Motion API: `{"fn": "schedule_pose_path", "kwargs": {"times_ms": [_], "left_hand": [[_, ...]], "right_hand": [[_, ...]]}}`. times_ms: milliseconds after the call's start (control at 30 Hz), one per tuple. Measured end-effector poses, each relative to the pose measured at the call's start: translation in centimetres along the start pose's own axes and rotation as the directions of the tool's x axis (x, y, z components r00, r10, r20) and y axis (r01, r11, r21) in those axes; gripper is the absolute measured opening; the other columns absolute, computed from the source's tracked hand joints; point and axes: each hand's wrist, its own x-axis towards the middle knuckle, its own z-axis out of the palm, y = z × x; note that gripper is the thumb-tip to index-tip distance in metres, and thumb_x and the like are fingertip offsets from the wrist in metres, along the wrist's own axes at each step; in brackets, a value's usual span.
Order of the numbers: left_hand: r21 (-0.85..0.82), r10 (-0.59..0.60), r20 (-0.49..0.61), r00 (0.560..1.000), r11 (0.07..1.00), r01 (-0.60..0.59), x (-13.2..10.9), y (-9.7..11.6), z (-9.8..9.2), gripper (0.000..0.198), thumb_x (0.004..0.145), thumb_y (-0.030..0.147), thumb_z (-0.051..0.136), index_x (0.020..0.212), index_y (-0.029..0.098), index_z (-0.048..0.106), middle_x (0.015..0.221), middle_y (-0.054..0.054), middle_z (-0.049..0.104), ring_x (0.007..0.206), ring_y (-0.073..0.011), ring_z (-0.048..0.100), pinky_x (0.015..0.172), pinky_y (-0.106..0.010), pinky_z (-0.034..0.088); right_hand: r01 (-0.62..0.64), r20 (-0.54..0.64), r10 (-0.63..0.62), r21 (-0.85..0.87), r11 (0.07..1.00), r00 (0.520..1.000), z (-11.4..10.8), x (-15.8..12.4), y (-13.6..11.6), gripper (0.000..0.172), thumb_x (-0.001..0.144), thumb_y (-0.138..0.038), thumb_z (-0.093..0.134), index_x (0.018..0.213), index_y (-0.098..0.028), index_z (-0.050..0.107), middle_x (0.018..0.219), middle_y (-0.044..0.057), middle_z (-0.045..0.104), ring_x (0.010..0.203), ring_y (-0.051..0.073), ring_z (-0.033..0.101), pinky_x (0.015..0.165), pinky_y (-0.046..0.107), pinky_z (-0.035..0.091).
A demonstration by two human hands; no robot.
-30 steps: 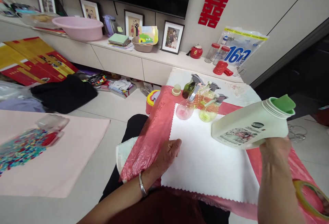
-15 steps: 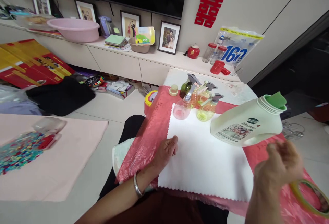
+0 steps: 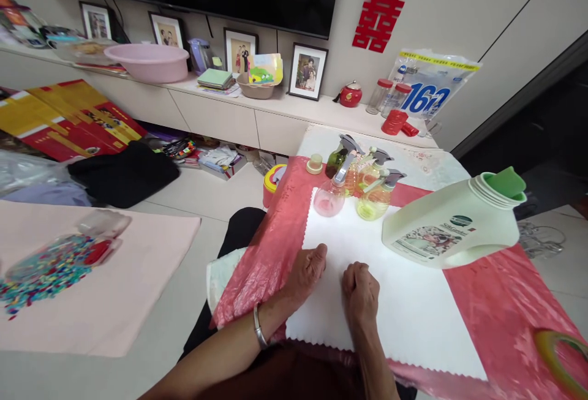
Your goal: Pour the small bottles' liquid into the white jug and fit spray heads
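- Presently both hands are laid on the white cloth (image 3: 390, 302) near its front-left corner; nothing is gripped by either.
- Left hand (image 3: 305, 274): fingers curled under, knuckles pressed onto the cloth's left edge, where it meets the red plastic sheet (image 3: 500, 308) covering the table.
- Right hand (image 3: 361, 293): loosely fisted, resting on the cloth just beside the left, not touching it.
- White jug (image 3: 452, 225) with green cap is seen lying on its side at the cloth's right edge, apart from both hands.
- Spray bottles (image 3: 356, 182) are clustered at the cloth's far edge, upright.
- Step judged: cloth being flattened or held in place by both hands.
- Next move, as a judgement: hands would need to be spread outward toward the cloth's edges, with the jug kept clear of the sweep.
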Motion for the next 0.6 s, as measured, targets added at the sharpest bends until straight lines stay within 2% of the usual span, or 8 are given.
{"fn": "schedule_pose_path", "kwargs": {"times_ms": [133,600], "left_hand": [[0.005,0.014,-0.023,1.0,1.0,-0.014,-0.35,-0.09,0.08,0.073,0.084,0.088,0.023,0.051,0.023,0.033,0.051,0.004,0.032,0.052,-0.0118,0.034,0.055,-0.032,0.027],[0.027,0.041,-0.012,0.999,0.999,-0.041,-0.34,0.08,0.1,0.076,0.081,0.091,0.017,0.049,0.024,0.033,0.049,0.003,0.034,0.05,-0.0126,0.037,0.053,-0.032,0.028]], "right_hand": [[-0.03,-0.02,0.029,-0.029,0.999,0.999,-0.06,-0.32,0.05,0.067,0.104,-0.067,0.04,0.059,-0.018,0.033,0.057,-0.001,0.032,0.053,0.01,0.03,0.053,0.025,0.025],[-0.032,-0.02,0.031,-0.049,0.998,0.999,-0.06,-0.16,-0.01,0.068,0.101,-0.07,0.039,0.057,-0.019,0.031,0.055,-0.001,0.031,0.052,0.01,0.029,0.052,0.027,0.025]]}}
